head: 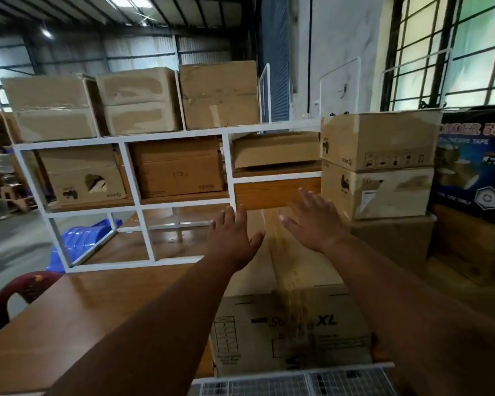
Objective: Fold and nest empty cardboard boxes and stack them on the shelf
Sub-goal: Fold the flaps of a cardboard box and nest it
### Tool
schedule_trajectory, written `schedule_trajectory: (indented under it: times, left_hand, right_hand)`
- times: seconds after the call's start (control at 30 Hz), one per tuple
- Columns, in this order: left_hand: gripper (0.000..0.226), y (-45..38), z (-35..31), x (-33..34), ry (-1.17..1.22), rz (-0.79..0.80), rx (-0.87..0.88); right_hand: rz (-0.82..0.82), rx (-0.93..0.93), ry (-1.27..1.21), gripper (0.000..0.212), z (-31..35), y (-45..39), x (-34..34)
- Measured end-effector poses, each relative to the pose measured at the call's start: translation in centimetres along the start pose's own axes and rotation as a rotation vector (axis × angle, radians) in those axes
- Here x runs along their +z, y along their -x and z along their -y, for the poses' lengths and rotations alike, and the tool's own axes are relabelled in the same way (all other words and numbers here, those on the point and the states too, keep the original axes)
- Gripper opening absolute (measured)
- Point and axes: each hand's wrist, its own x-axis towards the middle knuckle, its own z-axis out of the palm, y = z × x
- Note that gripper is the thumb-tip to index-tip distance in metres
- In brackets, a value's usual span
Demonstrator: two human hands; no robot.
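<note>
Daylight enters through the barred window [452, 50] at upper right, which is overexposed to a pale green-white. Ceiling lamps [47, 33] at upper left glow as small blown-out spots. The interior is moderately dim, with warm tones. A soft sheen lies on the wooden tabletop [77, 304] at lower left. Wide-angle distortion bends straight lines toward the edges. The whole frame is soft, with motion smear on the print of the nearest box [292, 327].

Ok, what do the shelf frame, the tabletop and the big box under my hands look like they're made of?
Shelf frame: likely white-painted metal, given thin square bars. Tabletop: glossy wood-grain surface with reflections, probably laminate rather than solid wood. Box: brown corrugated cardboard, matte, printed black, with shiny tape along its top seam.
</note>
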Motion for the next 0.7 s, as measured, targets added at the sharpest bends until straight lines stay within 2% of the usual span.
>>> schedule_trajectory:
  times: [0.17, 0.27, 0.43, 0.7]
  left_hand:
    - [0.082, 4.6, 0.9, 5.0, -0.093, 0.240, -0.042]
    - [0.078, 6.5, 1.5, 6.9, -0.091, 0.316, -0.112]
    - [0.079, 6.9, 1.7, 7.7, -0.135, 0.323, -0.135]
    - [0.084, 7.0, 1.8, 7.8, -0.164, 0.342, -0.180]
  right_hand:
    - [0.246, 0.144, 0.032, 0.076, -2.8, 4.6, 4.8]
    - [0.339, 0.244, 0.029, 0.077, -4.6, 7.1, 7.3]
    - [0.230, 0.381, 0.030, 0.066, -6.3, 8.3, 9.0]
    - [0.207, 0.647, -0.100, 0.074, -7.5, 7.0, 9.1]
